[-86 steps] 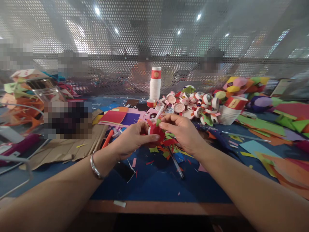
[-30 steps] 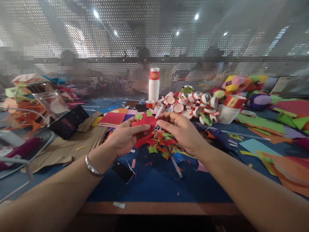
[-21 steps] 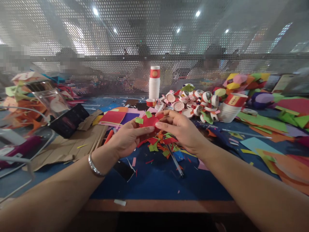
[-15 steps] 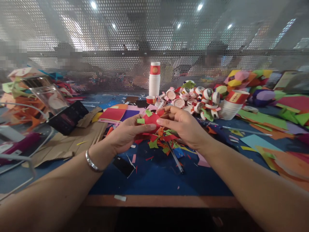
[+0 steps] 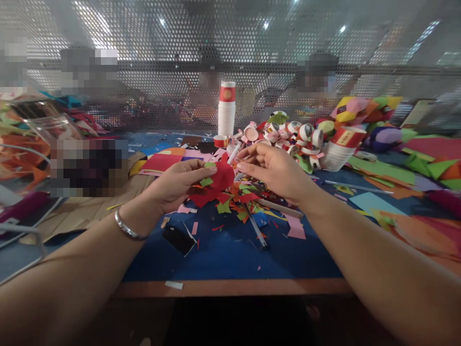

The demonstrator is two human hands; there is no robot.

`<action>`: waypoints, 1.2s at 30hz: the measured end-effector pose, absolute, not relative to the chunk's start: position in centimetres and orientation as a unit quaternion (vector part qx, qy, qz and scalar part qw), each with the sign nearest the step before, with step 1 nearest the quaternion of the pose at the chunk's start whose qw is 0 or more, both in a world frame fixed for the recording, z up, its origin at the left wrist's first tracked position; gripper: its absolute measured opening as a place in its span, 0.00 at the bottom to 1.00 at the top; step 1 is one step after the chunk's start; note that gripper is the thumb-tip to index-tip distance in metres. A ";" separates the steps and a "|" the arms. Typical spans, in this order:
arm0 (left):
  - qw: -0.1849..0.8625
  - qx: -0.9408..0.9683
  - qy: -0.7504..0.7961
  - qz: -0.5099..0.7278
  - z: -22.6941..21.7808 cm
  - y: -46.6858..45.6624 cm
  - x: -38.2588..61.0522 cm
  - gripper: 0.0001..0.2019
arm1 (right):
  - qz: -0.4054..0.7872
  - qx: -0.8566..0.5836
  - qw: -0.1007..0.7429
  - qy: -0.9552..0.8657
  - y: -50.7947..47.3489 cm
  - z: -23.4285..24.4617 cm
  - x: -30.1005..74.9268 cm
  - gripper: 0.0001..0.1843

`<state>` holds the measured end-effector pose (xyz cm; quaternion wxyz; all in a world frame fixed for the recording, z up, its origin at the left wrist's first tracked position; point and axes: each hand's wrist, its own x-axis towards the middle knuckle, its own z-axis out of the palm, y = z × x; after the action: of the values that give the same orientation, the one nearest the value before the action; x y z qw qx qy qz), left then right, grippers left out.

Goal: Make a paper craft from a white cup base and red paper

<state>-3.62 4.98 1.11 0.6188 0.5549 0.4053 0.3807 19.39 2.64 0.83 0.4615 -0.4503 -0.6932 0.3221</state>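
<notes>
My left hand [image 5: 180, 180] pinches a red paper cutout [image 5: 223, 174] by its left side, thumb on top. Small green paper pieces [image 5: 207, 181] lie on the cutout near my thumb. My right hand [image 5: 277, 166] hovers just right of the cutout, fingers loosely curled, with a small gap between thumb and index fingertip; nothing shows between them. Under both hands is a heap of red, green and orange paper scraps [image 5: 234, 204]. A clear pen-like stick [image 5: 256, 228] pokes out of the heap toward me.
A paper cup stack [image 5: 226, 110] stands at the back, another cup stack [image 5: 340, 149] leans at right. Between them lie many decorated paper rings [image 5: 284, 134]. Cardboard [image 5: 140, 187] is at left, coloured sheets [image 5: 382, 206] at right. The table edge [image 5: 230, 288] is nearest me.
My right hand has drawn slightly away from the red cutout, which it was touching. My left hand still holds the cutout, now turned more toward me. The view has shifted slightly.
</notes>
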 end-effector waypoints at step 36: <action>0.662 0.489 0.392 0.411 0.3 5.1 -3.7 0.17 | 0.472 -0.623 0.480 -0.399 -3.4 1.3 33.4 0.12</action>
<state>-3.68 5.07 0.33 0.6622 0.4887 0.3919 0.4111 33.43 -3.38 1.31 0.4797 -0.6231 -0.3986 0.4719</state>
